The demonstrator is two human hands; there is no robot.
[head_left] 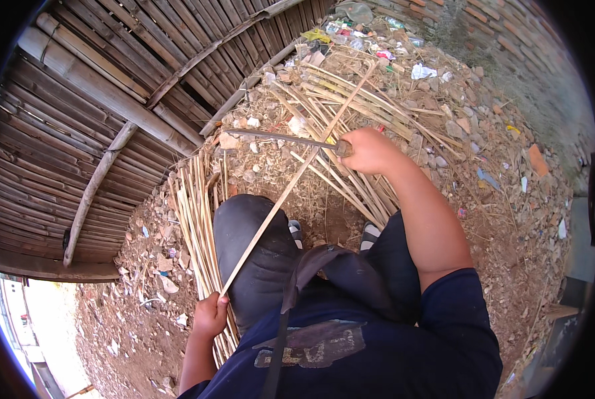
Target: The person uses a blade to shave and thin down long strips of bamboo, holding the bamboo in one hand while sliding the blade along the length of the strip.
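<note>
My left hand (pixel 210 315) is closed round the near end of a long bamboo strip (pixel 269 218), which slants up and away to the right across my left thigh. In my right hand (pixel 369 151) is the handle of a long-bladed knife (pixel 277 137); its blade points left and crosses the strip near the handle. Whether the edge bites into the strip, I cannot tell. Beside my left leg lies a bundle of bamboo strips (pixel 195 223), its near end passing by my left hand. More loose strips (pixel 370 100) are spread on the ground ahead, beyond my feet.
A bamboo-slat wall (pixel 64 156) with thick poles rises on the left. Stones, rubble and litter (pixel 422 71) cover the ground ahead, up to a brick wall (pixel 510 40) at the far right. A bluish-grey object (pixel 582 236) stands at the right edge.
</note>
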